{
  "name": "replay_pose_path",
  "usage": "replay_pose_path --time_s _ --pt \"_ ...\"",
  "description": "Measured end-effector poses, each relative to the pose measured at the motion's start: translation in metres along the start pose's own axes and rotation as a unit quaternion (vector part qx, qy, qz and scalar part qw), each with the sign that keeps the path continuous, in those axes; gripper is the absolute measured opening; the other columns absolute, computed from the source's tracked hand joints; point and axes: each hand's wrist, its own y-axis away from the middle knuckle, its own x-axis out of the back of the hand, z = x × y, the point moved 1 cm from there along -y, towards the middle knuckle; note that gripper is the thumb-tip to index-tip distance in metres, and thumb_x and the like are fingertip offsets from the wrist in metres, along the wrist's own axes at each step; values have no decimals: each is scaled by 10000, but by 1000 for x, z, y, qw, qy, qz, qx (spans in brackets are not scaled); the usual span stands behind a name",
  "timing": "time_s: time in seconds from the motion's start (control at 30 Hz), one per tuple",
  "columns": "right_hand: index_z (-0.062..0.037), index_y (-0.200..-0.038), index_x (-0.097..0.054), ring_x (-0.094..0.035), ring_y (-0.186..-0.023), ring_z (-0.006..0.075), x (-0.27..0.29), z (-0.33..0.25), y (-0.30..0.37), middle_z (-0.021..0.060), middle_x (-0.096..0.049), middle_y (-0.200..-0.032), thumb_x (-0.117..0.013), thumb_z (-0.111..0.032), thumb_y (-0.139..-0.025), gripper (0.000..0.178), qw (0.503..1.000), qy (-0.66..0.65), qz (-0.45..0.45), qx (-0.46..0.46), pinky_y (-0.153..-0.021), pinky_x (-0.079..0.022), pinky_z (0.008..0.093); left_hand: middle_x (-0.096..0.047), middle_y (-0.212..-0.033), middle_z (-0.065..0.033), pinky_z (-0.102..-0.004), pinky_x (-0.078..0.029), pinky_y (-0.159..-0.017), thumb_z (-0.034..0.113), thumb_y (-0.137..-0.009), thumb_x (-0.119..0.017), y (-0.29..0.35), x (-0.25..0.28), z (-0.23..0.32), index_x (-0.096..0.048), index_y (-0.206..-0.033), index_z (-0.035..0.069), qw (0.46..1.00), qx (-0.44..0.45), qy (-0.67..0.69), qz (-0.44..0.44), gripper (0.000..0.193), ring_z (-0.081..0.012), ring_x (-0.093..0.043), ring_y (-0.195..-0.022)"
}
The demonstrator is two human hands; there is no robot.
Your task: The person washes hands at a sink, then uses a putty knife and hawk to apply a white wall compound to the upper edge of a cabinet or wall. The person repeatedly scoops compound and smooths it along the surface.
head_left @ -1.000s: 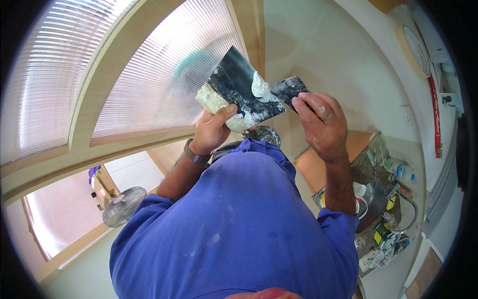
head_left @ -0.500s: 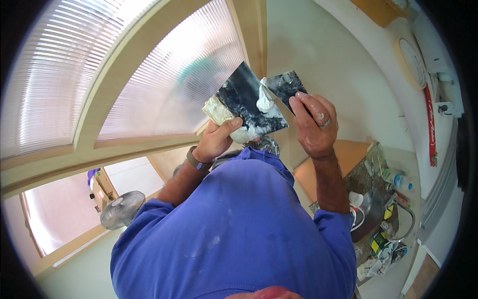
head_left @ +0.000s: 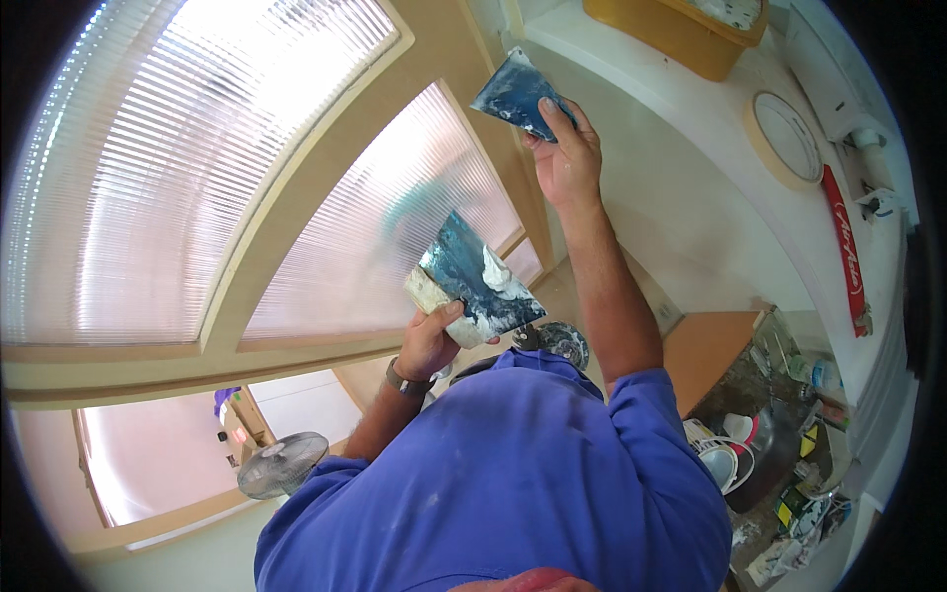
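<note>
My left hand point(head_left: 426, 340) grips a wide putty knife point(head_left: 458, 259) by its pale, plaster-crusted handle, thumb on top. A lump of white putty point(head_left: 496, 273) sits on its dark blade, with smears along the lower edge. Higher up, my right hand point(head_left: 572, 158) is closed on a smaller blue scraper point(head_left: 516, 91), a flat blade streaked with white. The scraper appears close to the wooden frame point(head_left: 449, 69) and wall corner; whether it touches cannot be made out.
Ribbed translucent panels point(head_left: 365, 217) fill the frame on the left. A shelf at upper right bears a yellow tub point(head_left: 681, 35), a tape roll point(head_left: 784, 138) and a red strip point(head_left: 845, 247). Below are a fan point(head_left: 283, 464), a bucket point(head_left: 564, 345) and a cluttered sink counter point(head_left: 725, 380).
My right hand has moved up and away from the wide putty knife, carrying the scraper toward the wooden frame. The putty lump looks smaller. The left hand sits lower in view.
</note>
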Motion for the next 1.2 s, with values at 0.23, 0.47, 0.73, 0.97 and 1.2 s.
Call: replay_pose_path --time_s 0.23,0.47,0.73,0.97,1.2 --pt "-38 -969 -582 -558 -743 130 7 8 -26 28 -620 -862 -632 -141 -832 179 996 -59 -50 -34 -601 -402 277 -501 -1205 -168 -466 -534 -726 165 -872 -511 2 5 -2 -338 -1296 20 1000 6 -1 18 480 -326 -569 -1013" --pt "-32 -1022 -578 -582 -816 130 7 14 -38 51 -639 -944 -536 -135 -882 179 994 -57 -88 -40 -627 -407 268 -504 -1206 -161 -466 -533 -757 143 -872 -504 -2 9 -3 -343 -1294 14 1000 24 6 3 470 -315 -563 -1032" --pt "-29 -1023 -582 -583 -797 127 6 19 -42 51 -642 -930 -536 -125 -881 178 993 -60 -85 -55 -633 -417 267 -510 -1200 -158 -480 -524 -783 140 -871 -505 -4 10 -2 -355 -1290 13 999 35 14 -6 463 -310 -564 -1031" --pt "-23 -1024 -582 -595 -819 135 15 23 -42 53 -640 -951 -549 -108 -868 181 994 -61 -72 -61 -666 -428 273 -510 -1194 -167 -481 -536 -751 138 -872 -499 -7 11 -4 -349 -1293 9 999 38 13 -7 466 -317 -576 -1005" --pt "-59 -963 -583 -571 -750 121 5 16 -29 25 -624 -875 -623 -121 -830 152 995 -62 -48 -54 -603 -404 274 -505 -1197 -177 -487 -541 -759 132 -870 -492 -6 13 -4 -343 -1295 4 999 48 13 -6 469 -322 -577 -1012"
